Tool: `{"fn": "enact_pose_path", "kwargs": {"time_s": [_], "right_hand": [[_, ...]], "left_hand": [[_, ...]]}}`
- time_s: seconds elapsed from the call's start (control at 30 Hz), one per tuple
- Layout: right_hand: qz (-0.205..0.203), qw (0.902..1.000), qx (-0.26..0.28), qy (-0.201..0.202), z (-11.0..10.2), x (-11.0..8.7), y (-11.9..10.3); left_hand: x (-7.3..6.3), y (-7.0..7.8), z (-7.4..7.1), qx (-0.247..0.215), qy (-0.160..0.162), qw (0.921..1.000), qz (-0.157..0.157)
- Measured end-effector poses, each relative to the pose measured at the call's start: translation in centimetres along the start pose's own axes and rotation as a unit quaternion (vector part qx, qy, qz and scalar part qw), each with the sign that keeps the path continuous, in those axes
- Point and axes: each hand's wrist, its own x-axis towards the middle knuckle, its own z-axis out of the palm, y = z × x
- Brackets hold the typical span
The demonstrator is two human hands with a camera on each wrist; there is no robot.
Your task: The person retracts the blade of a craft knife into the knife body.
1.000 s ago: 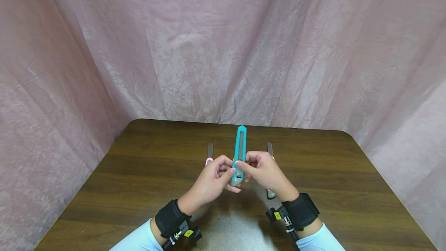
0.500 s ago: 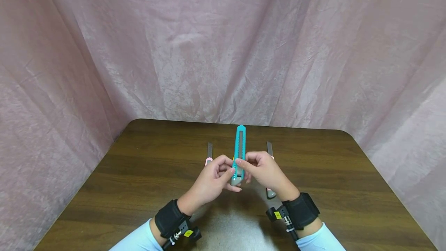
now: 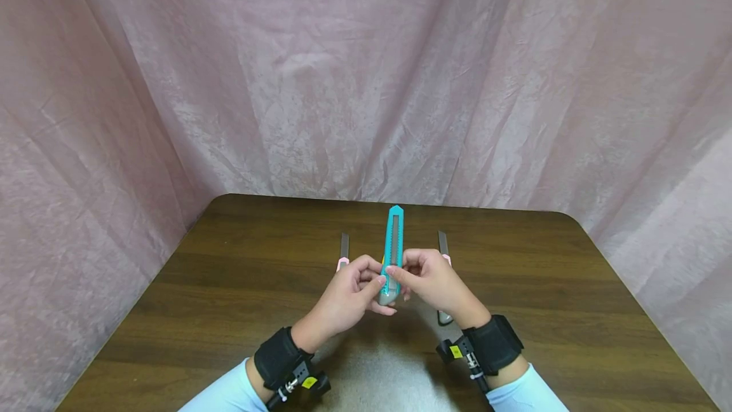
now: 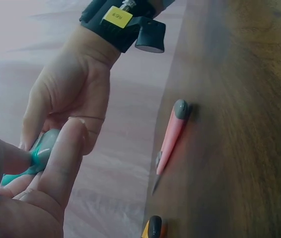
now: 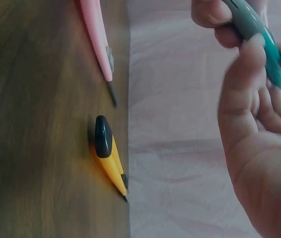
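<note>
Both hands hold a teal utility knife (image 3: 394, 234) above the middle of the table, its teal tip pointing away and its grey end toward me. From the left, my left hand (image 3: 345, 294) pinches the lower part of the handle. My right hand (image 3: 440, 281) pinches it from the other side, thumb on the slotted face. No blade shows beyond the tip. Behind the left hand lies a pink utility knife (image 3: 343, 262) with its blade out. Another pink utility knife (image 3: 445, 260), blade also out, lies partly hidden by the right hand.
A yellow utility knife with a black end (image 5: 111, 161) lies on the table, mostly hidden from the head view behind the teal one. The brown wooden table (image 3: 229, 285) has rounded far corners. A pinkish curtain (image 3: 320, 81) hangs behind it.
My right thumb has slid slightly lower on the teal knife's face. A dark slit near the handle's grey end no longer shows. Both hands otherwise stay in place.
</note>
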Motion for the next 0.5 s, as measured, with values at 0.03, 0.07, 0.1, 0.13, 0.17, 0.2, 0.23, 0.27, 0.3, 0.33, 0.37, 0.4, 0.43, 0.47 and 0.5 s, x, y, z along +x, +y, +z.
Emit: {"fn": "enact_pose_path", "kwargs": {"time_s": [0.03,0.07,0.1,0.13,0.17,0.2,0.23,0.27,0.3,0.33,0.37,0.4,0.43,0.47,0.5], "right_hand": [[-0.001,1.0,-0.005,0.002,0.0,0.1,0.0],[-0.001,1.0,-0.009,0.003,0.1,0.2,0.0],[-0.001,0.9999,-0.012,0.005,0.1,0.2,0.0],[0.005,0.9998,-0.017,0.008,0.0,0.3,0.0],[0.011,0.9997,-0.023,0.008,0.0,0.3,0.0],[0.019,0.9995,-0.024,0.005,-0.1,0.2,0.1],[0.029,0.9993,-0.025,0.003,-0.2,0.1,0.1],[0.043,0.9988,-0.023,0.002,-0.3,-0.1,0.2],[0.056,0.9982,-0.022,0.005,-0.3,-0.4,0.2],[0.069,0.9973,-0.023,0.007,-0.4,-0.7,0.3],[0.081,0.9964,-0.025,0.007,-0.5,-1.2,0.3],[0.092,0.9953,-0.027,0.008,-0.5,-1.7,0.3],[0.105,0.9939,-0.033,0.011,-0.5,-2.3,0.3],[0.117,0.9921,-0.042,0.014,-0.5,-3.0,0.3],[0.127,0.9904,-0.053,0.014,-0.5,-3.7,0.3]], "left_hand": [[0.0,0.0,0.0,0.002,0.004,1.0,-0.001],[0.0,0.1,-0.1,0.005,0.007,1.0,-0.004],[0.0,0.1,0.0,0.01,0.009,0.9999,-0.004],[0.0,0.1,0.1,0.021,0.012,0.9997,-0.006],[-0.1,0.2,0.1,0.039,0.015,0.9991,-0.008],[-0.2,0.2,0.3,0.062,0.015,0.9979,-0.009],[-0.4,0.2,0.6,0.089,0.014,0.9959,-0.011],[-0.5,0.3,0.9,0.117,0.013,0.9929,-0.013],[-0.7,0.3,1.2,0.151,0.012,0.9884,-0.013],[-0.8,0.4,1.7,0.182,0.012,0.9831,-0.018],[-1.0,0.5,2.1,0.215,0.011,0.9764,-0.021],[-1.1,0.6,2.6,0.245,0.008,0.9691,-0.025],[-1.2,0.6,3.2,0.276,0.004,0.9607,-0.029],[-1.3,0.7,3.7,0.303,-0.002,0.9523,-0.036],[-1.4,0.7,4.3,0.333,-0.01,0.9419,-0.041]]}}
